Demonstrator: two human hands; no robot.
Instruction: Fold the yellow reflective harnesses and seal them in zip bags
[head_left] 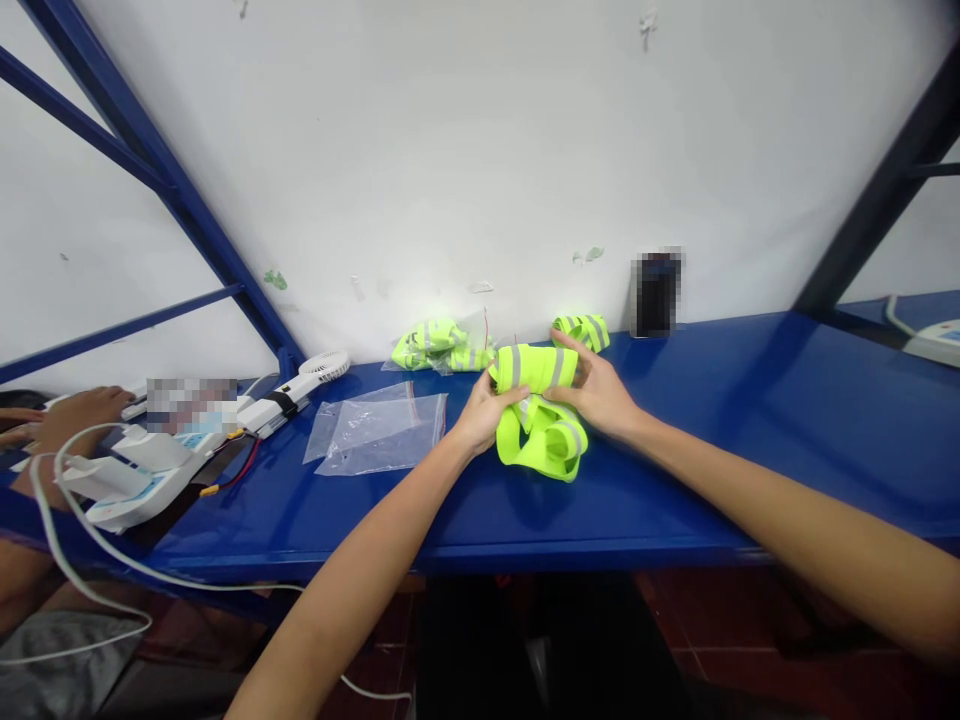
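Landmark: the neon yellow-green fabric roll with grey reflective bands (532, 368), held between both hands just above the glossy blue tabletop (720, 420).

Left hand (480, 415): grips the landmark's left end, thumb across the lower front; other fingers mostly hidden behind, so their spacing cannot be told. Right hand (604, 395): thumb at the lower front, index finger raised and apart by the upper right edge, the rest partly hidden.

Below the landmark: loose loops of the same banded strap (571, 440), hanging or resting near the tabletop; contact uncertain. Behind it, right: a second banded roll (589, 330) near the wall; whether the index fingertip touches it is unclear. Behind, left: neon bundles in transparent plastic (431, 340). Left: flat transparent zip bags (382, 430), overlapping. Far left: a small white fan (326, 365), a white power strip (150, 490) and another person's hand (82, 415).

Risks (judgement): the roll may spring open if thumb pressure eases, the fabric looking soft. The loose loops could snag on fingers or twist, pulling turns out of line. Uneven grip at the ends could skew the roll. A sweep leftward could slide the thin bags.
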